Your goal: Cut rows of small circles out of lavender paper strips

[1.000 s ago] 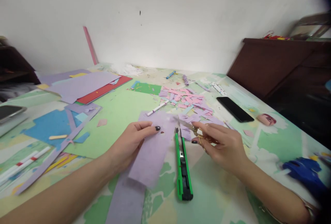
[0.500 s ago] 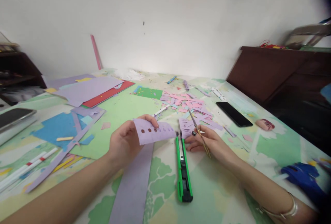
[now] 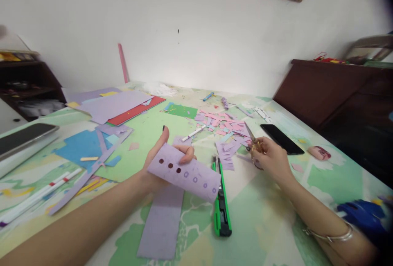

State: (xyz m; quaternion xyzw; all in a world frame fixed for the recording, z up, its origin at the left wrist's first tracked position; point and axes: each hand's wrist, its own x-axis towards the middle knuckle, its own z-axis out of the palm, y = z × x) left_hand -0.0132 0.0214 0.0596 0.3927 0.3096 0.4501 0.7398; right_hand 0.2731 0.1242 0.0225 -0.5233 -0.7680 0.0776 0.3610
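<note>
Between the thumb and fingers of my left hand [image 3: 156, 153] is a curved purple paper strip [image 3: 187, 176] with a row of dark holes at one end and drawn circles at the other. Its right end overlaps a green utility knife [image 3: 222, 208] lying on the table. My right hand [image 3: 273, 157] grips gold-handled scissors [image 3: 256, 145], blades pointing up and away. Left of the scissors lies a fringed purple paper piece [image 3: 225, 153]. Under my left hand, a long purple paper strip [image 3: 162, 225] lies flat.
Pink and purple scraps [image 3: 222, 120] are heaped mid-table. A black phone [image 3: 282, 139] lies to the right, near a blue object [image 3: 362, 215]. At left are blue paper [image 3: 76, 151], stacked coloured sheets [image 3: 119, 104], white markers [image 3: 39, 196] and another phone [image 3: 27, 137].
My right hand with the scissors has moved right and away from the knife. The fringed piece now lies on the table. My left hand has turned, tilting the holed strip down to the right.
</note>
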